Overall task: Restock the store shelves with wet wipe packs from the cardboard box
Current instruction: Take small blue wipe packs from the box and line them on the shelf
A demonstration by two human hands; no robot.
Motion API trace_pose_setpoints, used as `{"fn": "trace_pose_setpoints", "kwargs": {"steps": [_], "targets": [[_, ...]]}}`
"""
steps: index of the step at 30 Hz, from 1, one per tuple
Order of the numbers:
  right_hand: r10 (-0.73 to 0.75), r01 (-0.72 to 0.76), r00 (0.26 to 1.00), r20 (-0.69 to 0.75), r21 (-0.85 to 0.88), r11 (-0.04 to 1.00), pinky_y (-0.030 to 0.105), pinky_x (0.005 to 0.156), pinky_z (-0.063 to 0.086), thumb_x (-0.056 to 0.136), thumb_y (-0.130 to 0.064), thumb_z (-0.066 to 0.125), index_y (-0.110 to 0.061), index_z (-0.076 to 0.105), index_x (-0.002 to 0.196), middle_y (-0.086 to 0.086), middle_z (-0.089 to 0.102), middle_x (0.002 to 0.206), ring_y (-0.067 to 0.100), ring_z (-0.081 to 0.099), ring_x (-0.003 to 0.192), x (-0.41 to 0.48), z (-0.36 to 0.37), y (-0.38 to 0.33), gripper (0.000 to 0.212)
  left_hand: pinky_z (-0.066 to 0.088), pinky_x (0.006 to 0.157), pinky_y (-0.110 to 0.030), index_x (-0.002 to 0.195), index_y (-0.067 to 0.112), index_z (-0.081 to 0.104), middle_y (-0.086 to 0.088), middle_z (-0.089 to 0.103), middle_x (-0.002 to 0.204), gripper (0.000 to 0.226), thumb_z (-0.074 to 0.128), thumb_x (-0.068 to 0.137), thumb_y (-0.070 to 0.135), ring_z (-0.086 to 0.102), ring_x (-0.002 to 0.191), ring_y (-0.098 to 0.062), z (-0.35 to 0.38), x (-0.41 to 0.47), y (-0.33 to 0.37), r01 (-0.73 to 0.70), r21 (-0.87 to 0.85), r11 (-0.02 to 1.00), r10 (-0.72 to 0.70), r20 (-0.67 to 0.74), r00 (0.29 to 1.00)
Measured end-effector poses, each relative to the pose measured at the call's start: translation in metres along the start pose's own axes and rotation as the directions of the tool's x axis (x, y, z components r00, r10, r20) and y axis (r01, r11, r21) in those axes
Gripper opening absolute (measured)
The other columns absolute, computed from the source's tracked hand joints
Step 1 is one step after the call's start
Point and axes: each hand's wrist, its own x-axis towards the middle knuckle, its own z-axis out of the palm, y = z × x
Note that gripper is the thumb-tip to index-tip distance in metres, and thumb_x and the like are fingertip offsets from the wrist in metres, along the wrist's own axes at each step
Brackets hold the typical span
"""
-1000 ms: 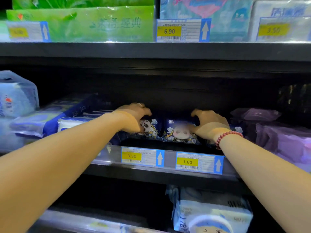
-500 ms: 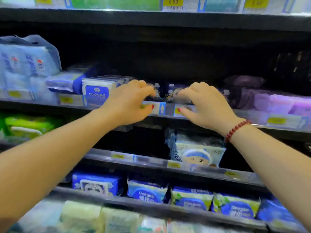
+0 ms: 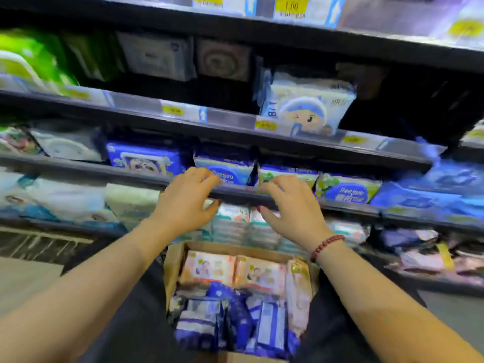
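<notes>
1. The open brown cardboard box (image 3: 171,268) sits low in my view, between the person's dark-clad legs. It looks nearly full. Peach-coloured soft plastic wet wipe packs (image 3: 209,268) printed with baby faces lie along its far side, and glossy blue-and-white film packs (image 3: 207,326) stand crammed on edge at the near side.
2. I judge the restocking far from finished: plenty of stock sits in the box and no pack is being carried.
3. The left hand (image 3: 183,205) and the right hand (image 3: 296,210) hang above the box. Both are empty, with fingers spread and loosely bent, in front of the dark metal shelf lip (image 3: 235,191).
4. A red bead bracelet (image 3: 327,244) circles the right wrist.
5. The packs look pillowy, wrapped in thin shiny film that I expect to be slippery and to give under a squeeze. The box is matte board with stiff, straight walls.
6. Behind the lip, flat blue pouches (image 3: 225,170) stand in a row. One shelf up sits a white pack with a blue-hooded cartoon face (image 3: 306,108).
7. Yellow paper price labels (image 3: 290,6) sit in clear strips along the shelf fronts. The outer shelves are too blurred for me to read.
</notes>
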Motion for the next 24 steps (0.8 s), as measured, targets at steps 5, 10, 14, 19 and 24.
{"fn": "trace_pose_setpoints", "kwargs": {"steps": [5,10,14,19,24], "targets": [[0.117,-0.138,0.961,0.249,0.068,0.988,0.041,0.076,0.048,0.074,-0.033,0.07,-0.013,0.066,0.109,0.01,0.062,0.102,0.035,0.058,0.094,-0.055,0.069,-0.005,0.04,0.049,0.086,-0.042,0.124,0.01,0.059,-0.013,0.058,0.122,0.045,0.068,0.082,0.027,0.055,0.112,-0.035,0.064,-0.05,0.006,0.195,-0.112,0.974,-0.173,0.182,0.968],[0.162,-0.239,0.88,0.447,0.122,0.963,0.042,0.084,0.045,0.08,-0.034,0.065,-0.017,0.062,0.118,0.009,0.06,0.115,0.034,0.056,0.107,-0.105,0.116,-0.016,0.042,0.042,0.092,-0.037,0.128,0.012,0.053,-0.01,0.052,0.131,0.045,0.061,0.089,0.032,0.047,0.122,-0.03,0.106,-0.088,0.004,0.315,-0.08,0.946,-0.268,0.356,0.895],[0.135,-0.306,0.787,0.603,0.192,0.932,0.037,0.099,0.039,0.089,-0.037,0.052,-0.023,0.049,0.136,0.004,0.048,0.132,0.027,0.042,0.126,-0.132,0.143,-0.032,0.049,0.045,0.087,-0.037,0.13,0.017,0.052,-0.007,0.05,0.135,0.046,0.062,0.087,0.032,0.049,0.122,-0.03,0.129,-0.117,0.002,0.406,-0.07,0.911,-0.338,0.437,0.834],[0.005,-0.296,0.666,0.746,0.258,0.92,0.036,0.106,0.035,0.092,-0.036,0.054,-0.024,0.036,0.144,0.003,0.041,0.142,0.024,0.036,0.132,-0.149,0.165,-0.069,0.057,0.049,0.076,-0.041,0.122,0.012,0.056,-0.01,0.057,0.119,0.04,0.063,0.084,0.024,0.053,0.107,-0.034,0.14,-0.156,-0.005,0.524,-0.07,0.849,-0.432,0.48,0.764],[-0.09,-0.383,0.527,0.845,0.331,0.862,0.038,0.107,0.036,0.085,-0.042,0.064,-0.02,0.03,0.147,0.005,0.038,0.139,0.025,0.037,0.131,-0.158,0.195,-0.105,0.074,0.05,0.081,-0.046,0.127,0.011,0.054,-0.013,0.054,0.116,0.047,0.066,0.083,0.02,0.05,0.109,-0.034,0.143,-0.183,-0.018,0.652,-0.062,0.756,-0.532,0.522,0.667]]}}
